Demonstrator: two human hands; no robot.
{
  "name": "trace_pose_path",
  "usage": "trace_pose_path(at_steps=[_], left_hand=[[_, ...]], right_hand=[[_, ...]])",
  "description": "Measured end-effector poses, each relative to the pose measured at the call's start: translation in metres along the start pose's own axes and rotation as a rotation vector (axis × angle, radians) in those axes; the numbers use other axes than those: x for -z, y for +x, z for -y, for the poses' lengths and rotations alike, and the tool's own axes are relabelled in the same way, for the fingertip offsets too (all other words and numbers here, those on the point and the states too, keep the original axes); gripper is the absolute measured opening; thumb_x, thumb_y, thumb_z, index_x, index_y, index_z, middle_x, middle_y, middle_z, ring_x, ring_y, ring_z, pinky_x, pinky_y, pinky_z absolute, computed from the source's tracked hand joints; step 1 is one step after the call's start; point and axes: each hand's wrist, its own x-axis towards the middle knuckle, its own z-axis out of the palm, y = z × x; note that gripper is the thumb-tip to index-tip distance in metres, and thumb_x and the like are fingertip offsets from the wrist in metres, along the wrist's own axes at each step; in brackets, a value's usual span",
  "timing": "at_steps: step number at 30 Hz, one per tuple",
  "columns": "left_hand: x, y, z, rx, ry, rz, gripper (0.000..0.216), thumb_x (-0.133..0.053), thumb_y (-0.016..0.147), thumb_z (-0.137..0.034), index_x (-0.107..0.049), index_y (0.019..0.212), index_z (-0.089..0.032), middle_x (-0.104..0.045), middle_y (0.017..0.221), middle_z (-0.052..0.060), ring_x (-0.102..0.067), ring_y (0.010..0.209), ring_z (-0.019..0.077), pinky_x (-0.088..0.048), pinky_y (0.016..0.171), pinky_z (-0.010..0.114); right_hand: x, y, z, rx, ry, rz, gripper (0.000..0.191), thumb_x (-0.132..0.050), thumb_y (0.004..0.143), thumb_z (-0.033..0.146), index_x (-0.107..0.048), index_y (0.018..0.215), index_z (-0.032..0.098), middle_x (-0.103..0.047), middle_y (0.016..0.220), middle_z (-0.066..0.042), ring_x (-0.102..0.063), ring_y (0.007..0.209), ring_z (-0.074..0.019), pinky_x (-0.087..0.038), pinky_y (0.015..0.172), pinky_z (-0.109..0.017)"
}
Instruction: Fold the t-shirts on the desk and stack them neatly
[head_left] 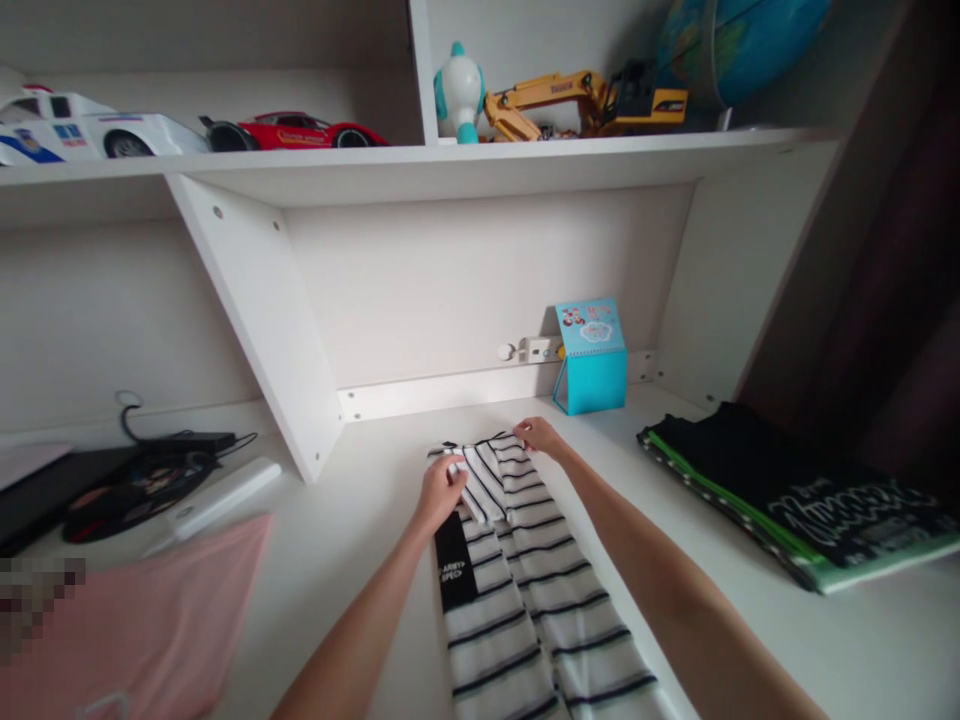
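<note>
A white shirt with dark stripes [525,560] lies folded into a long strip on the white desk, running from its far part toward me. On its left side is a black patch [454,565] with white lettering. My left hand [441,492] is closed on the shirt's far left part, beside a folded-over flap whose stripes slant. At the far right corner my right hand [538,437] pinches the striped cloth between thumb and fingers. The shirt's near end runs out of view at the bottom.
Folded dark clothes [817,500] are stacked on the right. A pink garment [172,610] and a white stick-like object [225,497] lie left. Behind the shirt stands a blue desk calendar [596,380]. Toy cars and a yellow excavator [555,95] sit on the shelf above.
</note>
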Motion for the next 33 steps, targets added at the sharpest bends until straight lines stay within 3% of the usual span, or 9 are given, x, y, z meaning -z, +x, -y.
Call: trace_pose_path(at_steps=[5,10,13,16,21,24,28,30,33], left_hand=[[0.000,0.000,-0.001,-0.001,0.032,-0.015,0.022,-0.050,0.075,-0.019,-0.061,0.094,-0.018,-0.062,0.092,0.003,-0.056,0.070,0.0137,-0.046,0.070,0.027],[0.000,-0.001,-0.001,0.014,0.067,-0.036,0.026,-0.048,0.068,-0.010,-0.059,0.090,-0.018,-0.056,0.093,0.003,-0.054,0.064,0.0113,-0.047,0.068,0.027],[-0.001,-0.002,-0.001,0.016,0.104,-0.043,0.030,-0.048,0.068,-0.008,-0.060,0.094,-0.017,-0.054,0.096,0.006,-0.057,0.080,0.0157,-0.048,0.078,0.030],[-0.004,-0.003,-0.001,-0.031,0.194,-0.059,0.036,-0.049,0.070,-0.010,-0.059,0.104,-0.012,-0.047,0.116,0.013,-0.050,0.107,0.0218,-0.042,0.093,0.033],[-0.008,-0.006,-0.006,0.009,0.518,0.091,0.046,-0.043,0.078,-0.018,-0.050,0.124,-0.015,-0.035,0.138,0.014,-0.022,0.132,0.0303,-0.023,0.106,0.046],[-0.009,-0.005,-0.011,0.113,0.655,0.192,0.052,-0.039,0.083,-0.030,-0.038,0.134,-0.018,-0.028,0.143,0.015,-0.018,0.133,0.0356,-0.019,0.104,0.052],[-0.010,-0.003,-0.014,0.155,0.734,0.266,0.059,-0.033,0.086,-0.043,-0.026,0.140,-0.021,-0.020,0.147,0.015,-0.013,0.134,0.0341,-0.017,0.104,0.049],[-0.011,-0.003,-0.014,0.168,0.760,0.291,0.061,-0.030,0.087,-0.046,-0.022,0.141,-0.021,-0.018,0.148,0.014,-0.012,0.135,0.0330,-0.015,0.105,0.047],[-0.008,-0.002,-0.013,0.169,0.771,0.332,0.062,-0.027,0.087,-0.047,-0.019,0.142,-0.020,-0.015,0.148,0.015,-0.010,0.135,0.0320,-0.012,0.106,0.048]], right_hand=[[-0.011,0.020,0.002,0.007,-0.067,-0.101,0.030,-0.051,0.088,0.033,-0.053,0.112,0.015,-0.055,0.110,-0.007,-0.057,0.093,-0.0174,-0.049,0.079,-0.037],[-0.032,0.017,0.005,-0.004,-0.169,-0.227,0.029,-0.047,0.090,0.034,-0.052,0.112,0.015,-0.057,0.105,-0.007,-0.057,0.091,-0.0170,-0.047,0.080,-0.038],[-0.034,0.011,0.009,0.014,-0.220,-0.269,0.029,-0.040,0.092,0.031,-0.049,0.115,0.015,-0.057,0.105,-0.011,-0.056,0.094,-0.0206,-0.045,0.079,-0.036],[-0.031,0.001,0.014,0.102,-0.256,-0.298,0.033,-0.032,0.094,0.027,-0.043,0.122,0.014,-0.050,0.119,-0.017,-0.048,0.109,-0.0246,-0.040,0.086,-0.035],[-0.043,-0.024,0.014,0.315,-0.301,-0.169,0.040,-0.027,0.094,0.024,-0.040,0.130,0.013,-0.043,0.132,-0.014,-0.038,0.123,-0.0194,-0.027,0.101,-0.031],[-0.052,-0.029,0.009,0.332,-0.326,-0.073,0.049,-0.029,0.094,0.035,-0.031,0.137,0.012,-0.030,0.143,-0.013,-0.024,0.132,-0.0219,-0.025,0.104,-0.039],[-0.049,-0.037,0.009,0.335,-0.342,0.021,0.059,-0.026,0.093,0.045,-0.022,0.141,0.013,-0.018,0.147,-0.014,-0.015,0.135,-0.0257,-0.020,0.104,-0.050],[-0.045,-0.056,0.010,0.363,-0.348,0.072,0.063,-0.028,0.091,0.051,-0.022,0.142,0.014,-0.016,0.147,-0.014,-0.012,0.135,-0.0279,-0.018,0.104,-0.053],[-0.040,-0.110,0.004,0.472,-0.315,0.178,0.071,-0.027,0.088,0.059,-0.016,0.144,0.018,-0.011,0.149,-0.011,-0.008,0.136,-0.0272,-0.017,0.106,-0.050]])
